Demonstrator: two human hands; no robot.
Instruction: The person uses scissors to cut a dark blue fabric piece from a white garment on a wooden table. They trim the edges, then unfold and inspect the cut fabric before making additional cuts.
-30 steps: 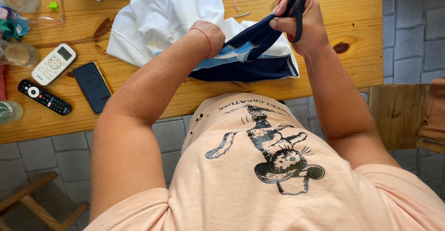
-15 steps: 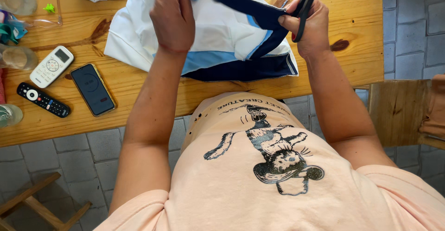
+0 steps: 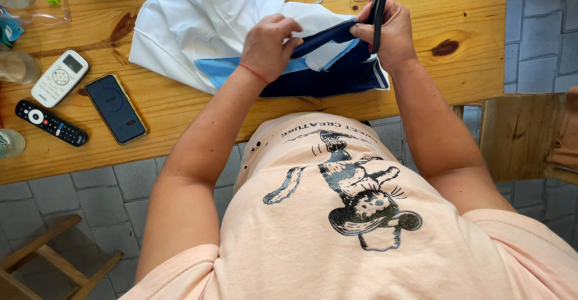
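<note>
A white, light-blue and navy garment (image 3: 198, 29) lies spread on the wooden table (image 3: 469, 11). My left hand (image 3: 268, 47) pinches a navy strip of the fabric (image 3: 322, 35) and holds it taut. My right hand (image 3: 391, 32) grips the other end of that strip together with black-handled scissors (image 3: 377, 11), which point up toward the table's far edge. Both hands hover just above the garment, near the table's front edge.
At the table's left lie a white remote (image 3: 59, 78), a black remote (image 3: 51, 123) and a dark phone (image 3: 115, 108). Clear containers (image 3: 18, 65) stand at the far left edge. A wooden chair (image 3: 524, 137) is at right, a wooden stool (image 3: 48, 258) at lower left.
My left hand came down from its raised position toward the right hand, and the navy strip now runs short and taut between both hands. The scissors stay in my right hand.
</note>
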